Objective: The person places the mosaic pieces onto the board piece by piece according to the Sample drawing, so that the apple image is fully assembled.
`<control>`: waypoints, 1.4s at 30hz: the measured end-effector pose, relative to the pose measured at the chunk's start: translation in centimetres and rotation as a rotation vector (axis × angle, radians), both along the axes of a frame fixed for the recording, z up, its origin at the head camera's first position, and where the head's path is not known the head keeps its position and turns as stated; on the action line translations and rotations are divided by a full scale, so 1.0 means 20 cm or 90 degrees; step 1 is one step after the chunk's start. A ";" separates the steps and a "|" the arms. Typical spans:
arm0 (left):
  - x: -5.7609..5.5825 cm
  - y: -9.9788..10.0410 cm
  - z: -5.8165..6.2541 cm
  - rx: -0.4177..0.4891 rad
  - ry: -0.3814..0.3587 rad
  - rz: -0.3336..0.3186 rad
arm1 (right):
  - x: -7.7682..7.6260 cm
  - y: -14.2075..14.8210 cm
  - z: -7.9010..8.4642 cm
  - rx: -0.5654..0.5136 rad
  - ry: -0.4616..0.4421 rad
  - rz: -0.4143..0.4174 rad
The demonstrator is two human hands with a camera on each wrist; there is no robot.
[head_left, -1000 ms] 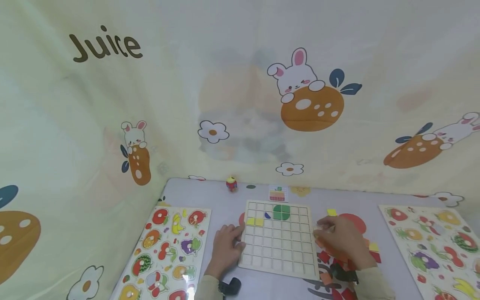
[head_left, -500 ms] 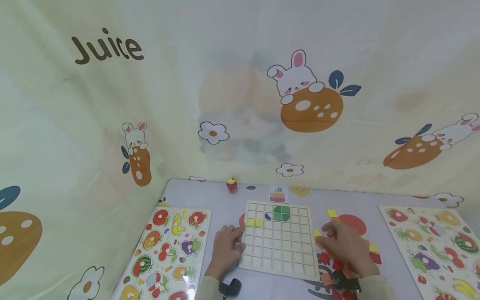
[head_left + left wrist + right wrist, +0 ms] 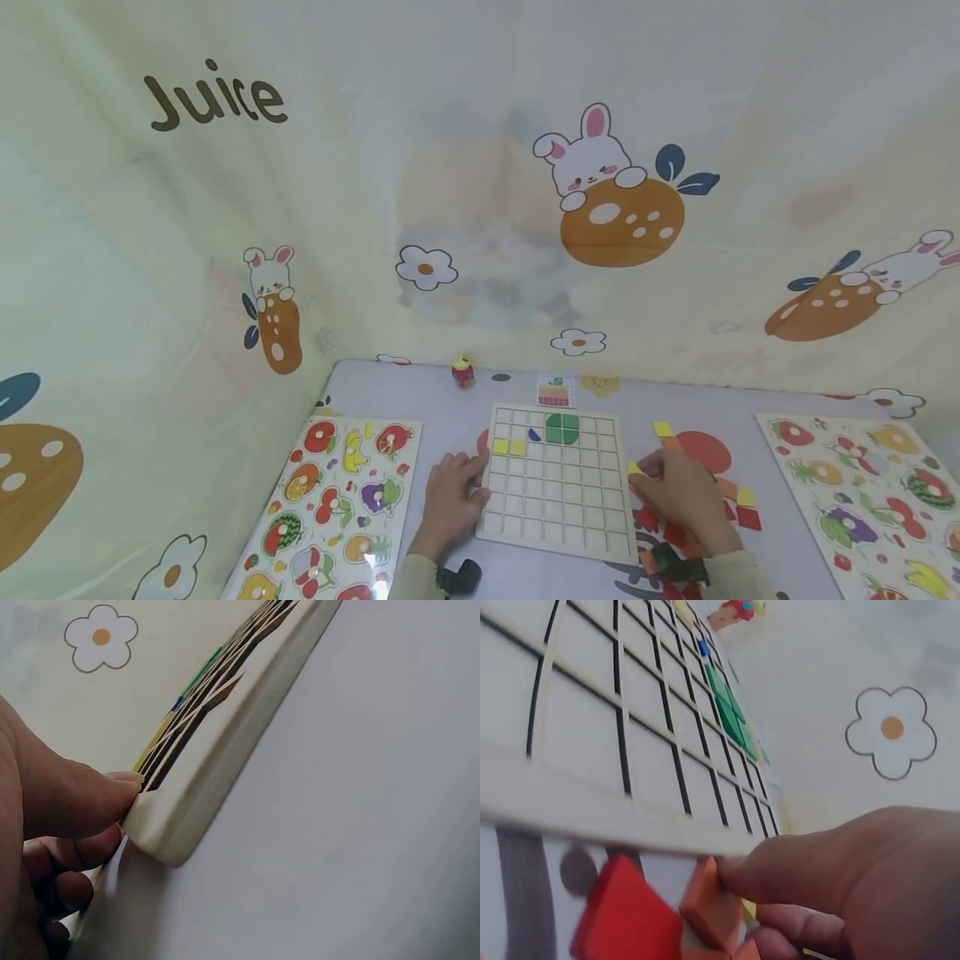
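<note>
A wooden grid board (image 3: 558, 492) lies flat between the hands. Yellow tiles (image 3: 510, 447), a small blue piece (image 3: 534, 434) and a rounded green patch (image 3: 562, 428) sit in its upper cells. My left hand (image 3: 452, 504) holds the board's left edge; in the left wrist view its thumb (image 3: 90, 796) presses over the rim, with the other fingers curled below. Just off the board's right edge, my right hand (image 3: 678, 492) pinches a yellow tile (image 3: 633, 468). In the right wrist view that thumb overlaps an orange tile (image 3: 714, 904), and the yellow tile is mostly hidden.
Loose red tiles (image 3: 647, 518) and orange ones lie around the right hand. Fruit puzzle boards stand at left (image 3: 322, 500) and right (image 3: 862, 492). Behind the grid board are a picture card (image 3: 555, 391) and a small toy figure (image 3: 462, 371). A printed curtain (image 3: 487, 167) closes the back.
My right hand's fingers opened slightly beside the yellow tile, then closed in on it at the board's right edge. My left hand has stayed on the board.
</note>
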State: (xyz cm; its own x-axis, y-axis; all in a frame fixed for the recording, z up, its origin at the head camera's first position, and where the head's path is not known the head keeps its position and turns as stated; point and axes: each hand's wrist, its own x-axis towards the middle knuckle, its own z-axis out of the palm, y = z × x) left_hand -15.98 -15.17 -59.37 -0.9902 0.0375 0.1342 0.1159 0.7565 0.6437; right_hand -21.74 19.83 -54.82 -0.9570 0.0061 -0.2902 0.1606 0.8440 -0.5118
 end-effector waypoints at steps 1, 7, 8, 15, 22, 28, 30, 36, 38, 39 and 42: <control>0.00 0.00 0.00 -0.001 0.000 0.000 | 0.00 -0.01 0.00 0.002 -0.006 -0.009; 0.00 0.00 -0.02 -0.001 0.004 0.002 | 0.00 -0.03 0.00 -0.006 -0.030 -0.046; 0.00 0.00 -0.02 0.000 0.004 0.003 | 0.00 -0.03 0.00 -0.012 -0.030 -0.051; 0.00 0.00 -0.03 0.009 0.006 0.005 | 0.01 -0.03 0.00 -0.070 -0.007 -0.105; 0.00 0.00 -0.04 0.002 0.019 0.005 | 0.04 -0.06 0.01 -0.132 0.180 -0.112; -0.01 0.00 -0.04 0.006 0.017 0.003 | 0.04 -0.11 0.00 -0.159 0.256 -0.110; -0.01 0.00 -0.03 0.009 0.017 0.003 | 0.04 -0.12 0.01 -0.193 0.258 -0.106; 0.00 0.00 -0.02 0.005 0.017 -0.001 | 0.04 -0.14 0.00 -0.222 0.275 -0.141; 0.00 0.00 -0.02 0.004 0.014 -0.001 | 0.04 -0.15 0.00 -0.211 0.284 -0.159; 0.00 0.00 -0.02 0.002 0.012 -0.001 | 0.04 -0.15 0.00 -0.211 0.283 -0.164; -0.01 -0.01 -0.02 0.003 0.010 0.000 | 0.04 -0.16 0.00 -0.214 0.268 -0.168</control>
State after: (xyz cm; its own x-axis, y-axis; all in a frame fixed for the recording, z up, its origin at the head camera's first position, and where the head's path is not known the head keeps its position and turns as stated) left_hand -16.17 -15.29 -59.72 -0.9879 0.0362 0.1506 0.1260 0.7538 0.6450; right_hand -20.91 16.56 -54.76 -0.9687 0.2326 0.0871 0.0677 0.5845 -0.8085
